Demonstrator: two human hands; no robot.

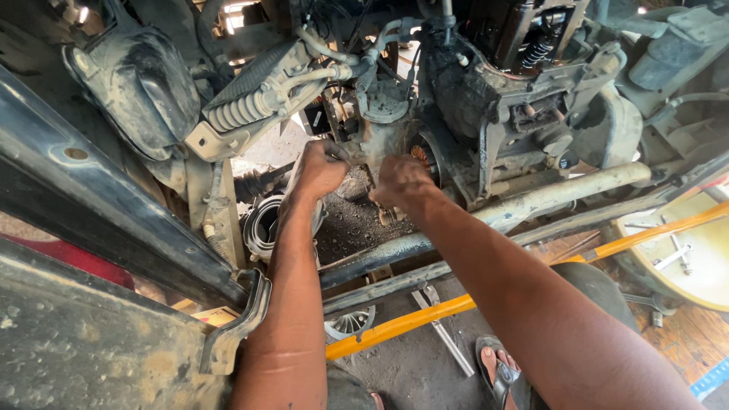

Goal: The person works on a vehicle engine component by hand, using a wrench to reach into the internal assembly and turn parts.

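I look down into a grimy vehicle engine bay. My left hand [317,168] is closed around a dirty metal part low on the engine block [471,99]. My right hand [401,182] is clenched just to its right, pressed against the same greasy part next to a round pulley [422,156]; what its fingers grip is hidden. Both forearms reach in from the bottom of the view. Above the hands hang a ribbed grey cylinder [244,108] and several hoses.
A black body panel [91,197] runs diagonally at left. A rusty crossbar [531,201] and a yellow bar [425,315] cross below the arms. On the ground lie a wrench [444,334] and a cream basin [702,258] holding tools; a sandalled foot [497,368] shows.
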